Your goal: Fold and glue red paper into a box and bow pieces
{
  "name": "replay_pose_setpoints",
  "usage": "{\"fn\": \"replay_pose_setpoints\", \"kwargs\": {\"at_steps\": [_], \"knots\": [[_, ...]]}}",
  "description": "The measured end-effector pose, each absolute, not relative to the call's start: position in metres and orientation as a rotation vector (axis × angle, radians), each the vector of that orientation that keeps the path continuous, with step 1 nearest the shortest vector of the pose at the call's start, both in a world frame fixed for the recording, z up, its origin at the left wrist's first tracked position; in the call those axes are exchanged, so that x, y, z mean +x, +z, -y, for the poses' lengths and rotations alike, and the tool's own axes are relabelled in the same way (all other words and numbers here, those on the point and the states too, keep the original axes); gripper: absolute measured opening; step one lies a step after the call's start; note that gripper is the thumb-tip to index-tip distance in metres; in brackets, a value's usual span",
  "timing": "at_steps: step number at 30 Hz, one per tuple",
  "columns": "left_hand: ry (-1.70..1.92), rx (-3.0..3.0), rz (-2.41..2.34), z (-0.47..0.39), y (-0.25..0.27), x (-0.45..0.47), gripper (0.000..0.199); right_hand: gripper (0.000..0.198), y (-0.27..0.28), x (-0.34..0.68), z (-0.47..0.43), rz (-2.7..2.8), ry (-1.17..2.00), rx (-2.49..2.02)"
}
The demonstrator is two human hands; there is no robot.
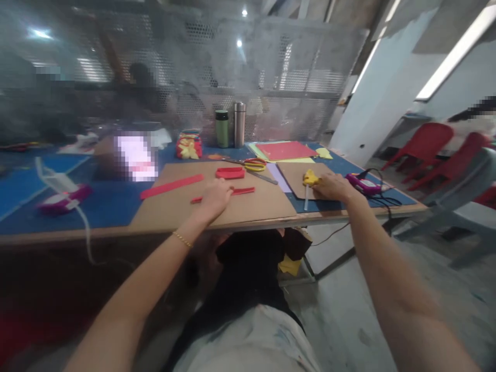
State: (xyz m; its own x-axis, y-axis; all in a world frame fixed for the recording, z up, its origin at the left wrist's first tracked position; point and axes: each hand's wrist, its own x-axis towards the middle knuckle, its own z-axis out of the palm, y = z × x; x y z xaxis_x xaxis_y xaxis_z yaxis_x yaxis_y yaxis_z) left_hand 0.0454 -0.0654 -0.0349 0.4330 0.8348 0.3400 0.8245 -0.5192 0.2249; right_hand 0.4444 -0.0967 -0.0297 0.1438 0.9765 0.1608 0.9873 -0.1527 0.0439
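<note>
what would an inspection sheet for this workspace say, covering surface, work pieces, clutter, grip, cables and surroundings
Surface: blue tabletop, with a large cardboard sheet and a smaller board lying on it.
Work pieces: wide red strip, folded red piece and thin red strip on the cardboard; yellow object at the smaller board.
Clutter: scissors, green bottle, metal flask, stacked coloured sheets.
Grip: left hand over the thin red strip, right hand at the yellow object; firmness of either hold unclear.
Cables: white cable hanging over the front edge at left; black cable by the right-hand purple device.
Surroundings: perforated screen behind the tabletop; red chairs to the right.
</note>
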Motion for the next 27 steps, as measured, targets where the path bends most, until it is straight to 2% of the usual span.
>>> {"fn": "replay_pose_setpoints", "kwargs": {"at_steps": [5, 12, 15, 19, 27], "knots": [[0.681, 2.559, -1.598, 0.066, -0.039, 0.047, 0.015, 0.025, -0.040, 0.452, 0.087, 2.017, -0.241, -2.274], [0.642, 2.492, -1.617, 0.070, -0.037, 0.051, 0.016, 0.026, -0.040, 0.449, 0.102, 1.878, -0.279, -2.206], [0.634, 2.507, -1.613, 0.069, -0.038, 0.052, 0.018, 0.033, -0.036, 0.437, 0.117, 1.833, -0.089, -1.923], [0.642, 2.545, -1.563, 0.068, -0.039, 0.052, 0.025, 0.059, -0.026, 0.401, 0.144, 1.794, 0.306, -1.561], [0.619, 2.551, -1.557, 0.069, -0.038, 0.052, 0.029, 0.064, -0.022, 0.338, 0.154, 1.981, 0.556, -1.354]]}}
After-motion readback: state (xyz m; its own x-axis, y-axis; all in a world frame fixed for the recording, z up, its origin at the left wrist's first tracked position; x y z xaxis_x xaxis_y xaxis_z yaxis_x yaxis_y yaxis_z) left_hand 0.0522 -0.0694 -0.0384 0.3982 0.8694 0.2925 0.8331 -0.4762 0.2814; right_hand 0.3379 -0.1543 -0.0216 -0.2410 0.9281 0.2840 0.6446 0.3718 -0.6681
